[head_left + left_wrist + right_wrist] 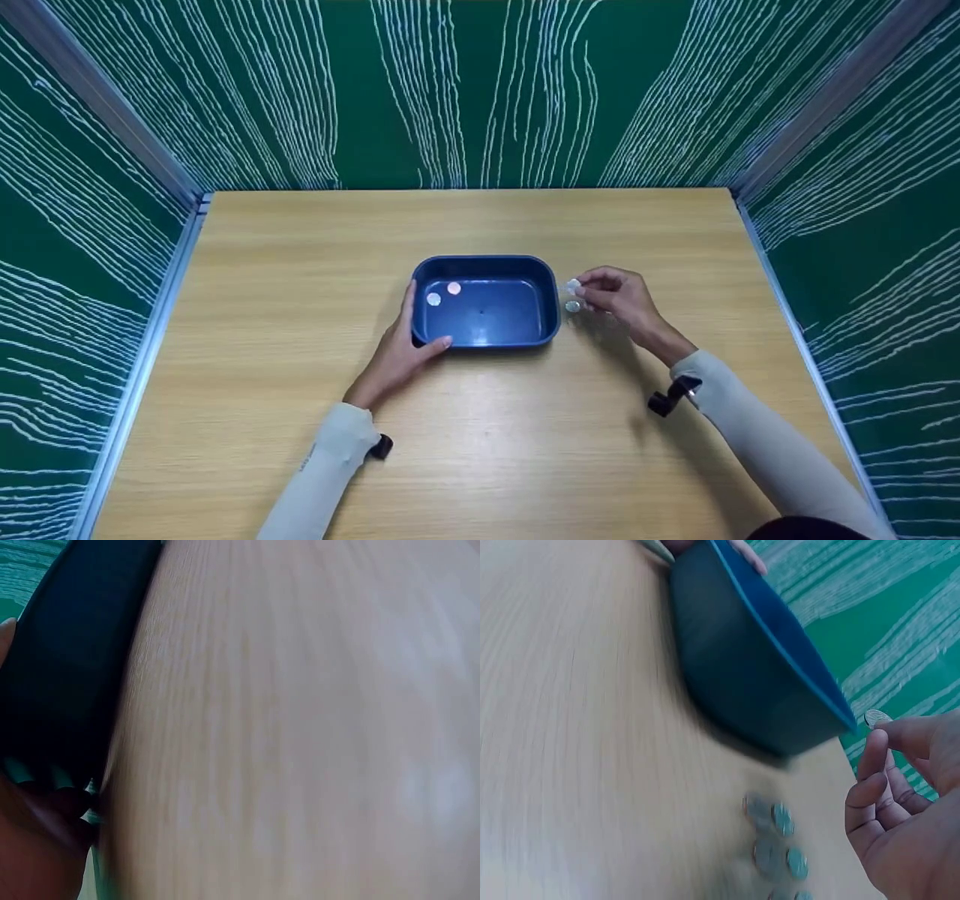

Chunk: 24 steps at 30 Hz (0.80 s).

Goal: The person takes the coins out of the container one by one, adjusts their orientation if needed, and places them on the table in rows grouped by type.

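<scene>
A dark blue rectangular plastic tub [481, 346] with rounded corners stands mid-table. My left hand [397, 351] grips its left end, thumb on the near rim and fingers along the side wall. Inside, toward the left, lie a silvery disc [433, 299] and a pinkish disc [454, 288]. Just off the tub's right end, my right hand [619, 300] pinches a small shiny round disc [876, 718] between thumb and fingertip. In the right wrist view it is raised near the rim corner. Below that hand, several similar discs [796, 862] lie on the table, blurred.
The wood-grain table [300, 247] has green panels with pale wavy lines [480, 97] behind it and at both sides. Metal posts [120, 97] stand at the back corners. Dark wrist cameras [673, 396] are strapped over the grey sleeves [772, 442].
</scene>
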Motion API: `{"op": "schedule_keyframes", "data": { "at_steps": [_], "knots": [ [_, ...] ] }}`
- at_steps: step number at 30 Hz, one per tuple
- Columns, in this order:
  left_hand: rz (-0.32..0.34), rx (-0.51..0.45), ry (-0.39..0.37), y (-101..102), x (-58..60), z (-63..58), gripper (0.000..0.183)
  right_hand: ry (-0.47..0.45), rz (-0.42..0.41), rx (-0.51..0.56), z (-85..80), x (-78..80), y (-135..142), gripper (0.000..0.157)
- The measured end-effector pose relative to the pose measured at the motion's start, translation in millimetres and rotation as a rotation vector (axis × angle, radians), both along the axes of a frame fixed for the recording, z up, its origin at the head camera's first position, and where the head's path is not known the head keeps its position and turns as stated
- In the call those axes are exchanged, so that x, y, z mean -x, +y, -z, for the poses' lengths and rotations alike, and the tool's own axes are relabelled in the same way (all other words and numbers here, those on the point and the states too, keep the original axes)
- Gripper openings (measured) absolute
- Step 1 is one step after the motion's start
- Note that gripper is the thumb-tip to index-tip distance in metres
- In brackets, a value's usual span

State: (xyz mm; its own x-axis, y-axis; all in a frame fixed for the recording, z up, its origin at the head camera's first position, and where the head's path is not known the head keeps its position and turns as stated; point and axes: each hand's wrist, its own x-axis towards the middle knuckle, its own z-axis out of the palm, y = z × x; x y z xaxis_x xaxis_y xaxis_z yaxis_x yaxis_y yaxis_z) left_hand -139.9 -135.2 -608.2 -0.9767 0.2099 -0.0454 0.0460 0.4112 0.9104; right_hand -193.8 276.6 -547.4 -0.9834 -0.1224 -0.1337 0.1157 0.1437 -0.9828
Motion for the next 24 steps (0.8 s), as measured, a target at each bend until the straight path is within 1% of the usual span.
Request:
{"op": "schedule_keyframes", "data": {
  "at_steps": [5,9,12,17,22,24],
  "knots": [
    [-0.004,-0.003,-0.005,-0.1,0.0,-1.0,0.120,-0.017,0.033,-0.065,8.7,0.5,20.4,0.028],
    [-0.003,-0.013,-0.016,0.0,-0.4,-1.2,0.120,-0.024,0.039,-0.129,14.1,-1.0,37.2,0.029],
    [-0.006,-0.017,-0.017,0.2,-0.3,-1.3,0.120,-0.028,0.051,-0.135,17.5,-2.9,47.7,0.029],
    [-0.008,-0.028,-0.021,0.1,-0.4,-2.3,0.119,-0.002,0.075,-0.170,23.9,-3.2,61.0,0.028],
    [0.003,-0.027,-0.035,0.2,0.3,-1.0,0.118,0.031,0.074,-0.240,32.0,-2.8,71.1,0.024],
    [0.005,-0.021,-0.033,0.3,0.7,-0.4,0.119,0.038,0.061,-0.261,32.2,-3.8,73.4,0.023]
  ]
}}
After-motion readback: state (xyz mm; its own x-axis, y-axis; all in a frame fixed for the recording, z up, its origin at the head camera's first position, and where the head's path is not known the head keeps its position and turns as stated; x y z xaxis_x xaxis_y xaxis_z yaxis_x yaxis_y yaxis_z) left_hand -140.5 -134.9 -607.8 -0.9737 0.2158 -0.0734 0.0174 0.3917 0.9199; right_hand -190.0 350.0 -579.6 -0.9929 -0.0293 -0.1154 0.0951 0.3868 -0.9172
